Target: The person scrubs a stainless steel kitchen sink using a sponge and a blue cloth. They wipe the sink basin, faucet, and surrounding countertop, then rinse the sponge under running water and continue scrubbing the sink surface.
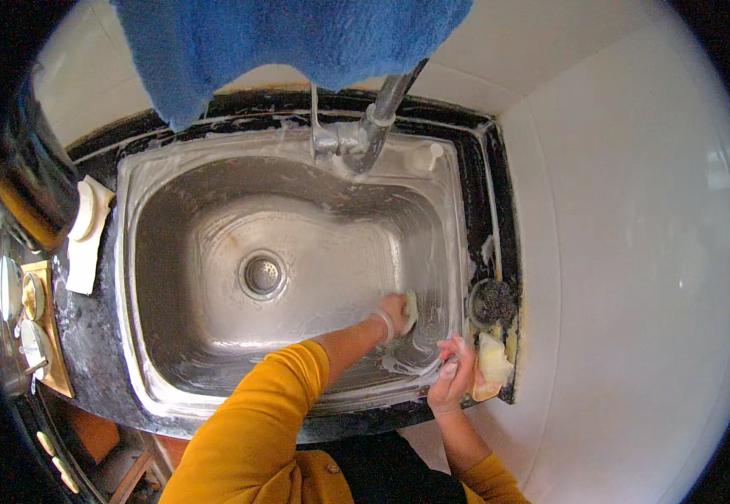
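A stainless steel sink [314, 252] with soapy streaks lies before me. My left hand [393, 312], with a bangle at the wrist, reaches down into its right side. The fingers close on a pale scrubbing pad [411, 313], pressed against the lower right of the basin wall. Foam swirls across the wall beside it. Over the front right corner of the rim is my right hand [451, 381], its wet, foamy fingers loosely bent and apart, with nothing visible in them. Just right of it, a yellowish sponge or cloth [494, 362] rests on the black counter.
A metal faucet [365, 138] rises behind the basin, below a hanging blue towel [289, 38]. A dark wire scrubber [496, 301] sits in a small bowl at right. Left are a white cloth [88, 264], a wooden board [56, 359] with dishes, and a dark container [34, 183].
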### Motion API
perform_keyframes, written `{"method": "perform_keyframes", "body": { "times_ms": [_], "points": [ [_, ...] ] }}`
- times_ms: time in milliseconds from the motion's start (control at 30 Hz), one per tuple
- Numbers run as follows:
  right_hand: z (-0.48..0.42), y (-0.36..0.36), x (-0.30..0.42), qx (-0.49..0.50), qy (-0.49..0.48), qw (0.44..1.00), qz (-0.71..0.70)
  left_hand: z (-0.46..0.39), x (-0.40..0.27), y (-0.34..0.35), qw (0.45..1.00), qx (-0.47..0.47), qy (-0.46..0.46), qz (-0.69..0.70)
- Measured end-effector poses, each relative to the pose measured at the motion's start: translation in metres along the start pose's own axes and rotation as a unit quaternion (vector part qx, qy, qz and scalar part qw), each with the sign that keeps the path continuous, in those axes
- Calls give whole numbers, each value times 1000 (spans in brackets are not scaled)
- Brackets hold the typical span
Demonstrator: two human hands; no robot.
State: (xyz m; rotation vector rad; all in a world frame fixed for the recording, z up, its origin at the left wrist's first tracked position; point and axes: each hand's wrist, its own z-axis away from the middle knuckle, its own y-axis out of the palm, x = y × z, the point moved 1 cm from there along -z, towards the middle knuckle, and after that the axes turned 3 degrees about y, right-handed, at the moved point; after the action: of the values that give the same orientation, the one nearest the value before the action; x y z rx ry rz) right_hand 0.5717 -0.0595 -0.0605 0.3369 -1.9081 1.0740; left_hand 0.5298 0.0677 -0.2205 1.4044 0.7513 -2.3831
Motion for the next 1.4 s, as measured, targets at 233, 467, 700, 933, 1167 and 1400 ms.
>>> {"method": "perform_keyframes", "body": {
  "times_ms": [233, 467, 700, 933, 1167, 1400],
  "points": [
    [3, 0, -6, 10, 6, 1000, -11, 10, 78, 40, 960, 117, 251, -41],
    [1, 0, -6, 6, -3, 1000, -7, 12, 68, 41, 975, 87, 170, -115],
    [4, 0, -8, 6, 1, 1000, -24, 32, -11, -9, 965, 186, 89, 164],
    [3, -1, -7, 9, 7, 1000, -17, 84, -14, -52, 898, 344, 256, 95],
    [4, 0, -11, -6, 16, 1000, -15, 84, -46, -40, 903, 202, 352, 141],
    [6, -3, -15, 1, 0, 1000, -4, 81, 91, -50, 953, 286, 45, -93]
  ]
}}
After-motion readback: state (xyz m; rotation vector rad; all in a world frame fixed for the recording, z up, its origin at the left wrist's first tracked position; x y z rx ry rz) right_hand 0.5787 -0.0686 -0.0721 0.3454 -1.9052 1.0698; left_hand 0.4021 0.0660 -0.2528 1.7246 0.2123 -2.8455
